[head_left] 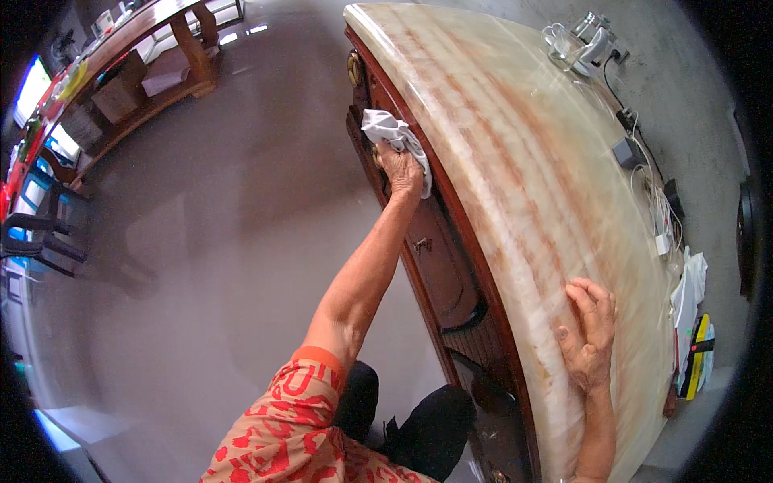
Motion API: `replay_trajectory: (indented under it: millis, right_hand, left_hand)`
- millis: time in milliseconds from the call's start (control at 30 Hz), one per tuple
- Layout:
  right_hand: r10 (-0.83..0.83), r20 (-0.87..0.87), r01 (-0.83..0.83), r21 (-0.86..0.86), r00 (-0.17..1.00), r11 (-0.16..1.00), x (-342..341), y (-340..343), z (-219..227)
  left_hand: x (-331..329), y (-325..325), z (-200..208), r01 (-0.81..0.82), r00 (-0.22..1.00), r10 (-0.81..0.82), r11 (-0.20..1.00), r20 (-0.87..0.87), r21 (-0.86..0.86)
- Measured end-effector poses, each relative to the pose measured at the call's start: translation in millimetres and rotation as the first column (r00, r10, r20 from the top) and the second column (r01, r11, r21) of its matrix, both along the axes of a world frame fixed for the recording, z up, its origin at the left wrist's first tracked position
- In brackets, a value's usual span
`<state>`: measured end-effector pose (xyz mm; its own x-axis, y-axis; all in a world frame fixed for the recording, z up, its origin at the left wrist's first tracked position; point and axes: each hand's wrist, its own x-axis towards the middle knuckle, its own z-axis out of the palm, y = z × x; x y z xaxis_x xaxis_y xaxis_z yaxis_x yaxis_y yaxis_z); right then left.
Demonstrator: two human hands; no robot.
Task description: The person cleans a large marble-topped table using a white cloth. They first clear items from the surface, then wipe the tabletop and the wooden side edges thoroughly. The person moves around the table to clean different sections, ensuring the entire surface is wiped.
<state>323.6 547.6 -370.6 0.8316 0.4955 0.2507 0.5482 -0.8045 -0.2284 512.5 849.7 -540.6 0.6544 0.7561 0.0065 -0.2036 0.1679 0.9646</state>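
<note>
My left hand (400, 171) is closed on a white cloth (386, 127), pressing it to the dark wooden front of a long cabinet (439, 241). Part of the cloth hangs down past my wrist along the wood. On the cabinet's glossy cream and brown marble top (515, 161) rests my right hand (592, 330), holding nothing. Its fingers are loosely bent and apart. A small metal handle (422, 245) sits on the cabinet front, nearer to me than the cloth.
A glass kettle (576, 48) stands at the marble's far end. White cables (662, 213) and a grey adapter (626, 153) run along the wall edge. White cloth or bag (688, 290) and a yellow-black item (697, 354) lie at right. Chairs (44, 233) and a wooden table (129, 32) stand left.
</note>
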Motion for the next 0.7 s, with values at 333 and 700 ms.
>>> replay_trajectory:
  millis: [333, 700]
  right_hand:
    - [0.025, 0.050, -0.023, -0.030, 0.998, 0.999, -1.5, 3.0, 1.2]
    - [0.006, 0.024, -0.006, -0.042, 1.000, 0.999, -0.8, 4.4, -2.3]
  left_hand:
    - [-113.2, -108.0, -50.4, 0.259, 0.965, -0.236, 0.803, -0.112, 0.537]
    - [-124.4, -121.5, -71.5, 0.304, 0.902, -0.352, 0.929, 0.250, 0.212]
